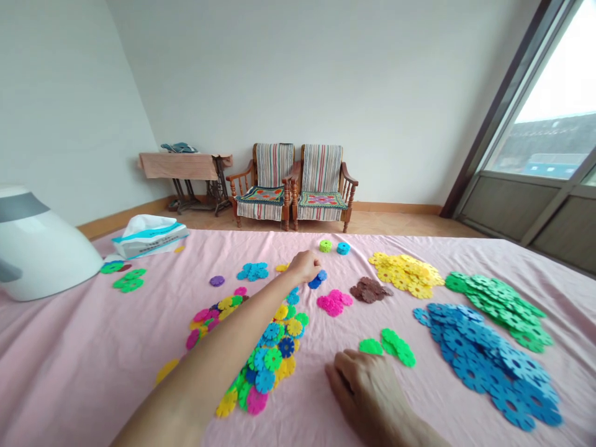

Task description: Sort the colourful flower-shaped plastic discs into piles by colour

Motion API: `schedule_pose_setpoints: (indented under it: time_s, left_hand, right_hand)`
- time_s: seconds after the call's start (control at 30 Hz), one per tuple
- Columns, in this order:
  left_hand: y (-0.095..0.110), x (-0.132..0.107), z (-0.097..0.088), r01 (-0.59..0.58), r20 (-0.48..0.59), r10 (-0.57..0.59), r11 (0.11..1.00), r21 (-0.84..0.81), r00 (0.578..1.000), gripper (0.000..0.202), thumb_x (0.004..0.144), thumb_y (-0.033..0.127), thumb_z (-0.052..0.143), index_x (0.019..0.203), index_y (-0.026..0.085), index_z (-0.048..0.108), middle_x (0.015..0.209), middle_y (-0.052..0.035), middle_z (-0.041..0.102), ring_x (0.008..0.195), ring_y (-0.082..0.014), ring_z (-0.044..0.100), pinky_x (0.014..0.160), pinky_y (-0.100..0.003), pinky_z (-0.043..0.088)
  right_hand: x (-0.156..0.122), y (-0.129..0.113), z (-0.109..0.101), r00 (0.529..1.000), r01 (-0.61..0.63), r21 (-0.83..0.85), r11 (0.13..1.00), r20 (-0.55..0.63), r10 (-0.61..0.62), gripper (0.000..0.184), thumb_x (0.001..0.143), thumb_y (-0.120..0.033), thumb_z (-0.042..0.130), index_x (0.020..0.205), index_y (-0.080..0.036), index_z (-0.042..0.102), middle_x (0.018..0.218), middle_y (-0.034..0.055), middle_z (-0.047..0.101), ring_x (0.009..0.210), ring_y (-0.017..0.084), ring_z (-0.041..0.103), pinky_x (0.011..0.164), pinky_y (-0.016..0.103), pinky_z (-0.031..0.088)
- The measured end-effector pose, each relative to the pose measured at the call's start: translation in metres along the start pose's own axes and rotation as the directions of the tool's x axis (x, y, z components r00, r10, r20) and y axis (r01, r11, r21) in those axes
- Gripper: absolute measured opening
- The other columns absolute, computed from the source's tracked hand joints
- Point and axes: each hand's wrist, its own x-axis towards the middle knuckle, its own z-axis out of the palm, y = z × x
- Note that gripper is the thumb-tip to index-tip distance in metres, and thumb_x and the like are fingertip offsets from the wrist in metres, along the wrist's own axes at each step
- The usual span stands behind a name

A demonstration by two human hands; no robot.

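Observation:
My left hand (306,267) reaches out over the table, its fingers closed at a blue notched plastic disc (322,274). Just below that disc lies a dark blue disc (314,284). Under and beside my left forearm spreads a mixed pile of flower-shaped discs (272,358) in several colours, partly hidden by the arm. My right hand (363,385) rests on the cloth with curled fingers, and what they hold, if anything, is hidden. Close to its knuckles are green discs (397,347). Pink discs (334,302) and brown discs (369,290) lie between the hands and the yellow heap (407,274).
Blue discs (484,354) and green discs (500,307) form large heaps at right. Two short stacks, a lime stack (325,246) and a blue stack (343,248), stand far back. A tissue pack (151,239) and a white appliance (44,248) occupy the left of the pink cloth (116,354).

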Motion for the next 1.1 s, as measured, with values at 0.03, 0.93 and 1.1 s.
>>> schedule_pose_setpoints:
  time_s: [0.03, 0.93, 1.1]
  left_hand:
    - [-0.003, 0.0, -0.001, 0.008, -0.006, -0.008, 1.0, 0.001, 1.0, 0.017, 0.069, 0.016, 0.054, 0.071, 0.016, 0.071, 0.072, -0.0046, 0.07, 0.07, -0.0166, 0.063, 0.061, -0.022, 0.042]
    - [-0.071, -0.126, -0.096, -0.031, 0.392, 0.019, 0.999, 0.025, 0.92, 0.02, 0.06, 0.016, 0.063, 0.081, 0.017, 0.062, 0.072, 0.0005, 0.061, 0.068, -0.0145, 0.057, 0.059, -0.02, 0.04]
    - [-0.069, -0.123, -0.103, -0.066, 0.398, 0.079, 0.997, -0.047, 0.914, 0.01, 0.065, 0.018, 0.06, 0.074, 0.016, 0.06, 0.07, 0.0008, 0.059, 0.067, -0.0135, 0.054, 0.059, -0.021, 0.038]
  right_hand:
    - [0.0, 0.0, 0.0, 1.0, 0.001, 0.002, 1.0, 0.001, -0.001, 0.03, 0.087, -0.02, 0.042, 0.059, -0.018, 0.053, 0.058, 0.0009, 0.06, 0.05, 0.01, 0.049, 0.051, 0.03, 0.014]
    - [-0.002, -0.001, -0.002, 1.0, -0.002, -0.01, 1.0, 0.005, 0.003, 0.033, 0.088, -0.022, 0.041, 0.058, -0.018, 0.052, 0.056, 0.0004, 0.058, 0.049, 0.011, 0.05, 0.051, 0.029, 0.017]
    - [-0.002, 0.0, -0.001, 1.0, 0.005, -0.006, 1.0, 0.007, -0.005, 0.033, 0.088, -0.023, 0.041, 0.058, -0.018, 0.052, 0.056, 0.0003, 0.058, 0.049, 0.011, 0.05, 0.051, 0.029, 0.017]
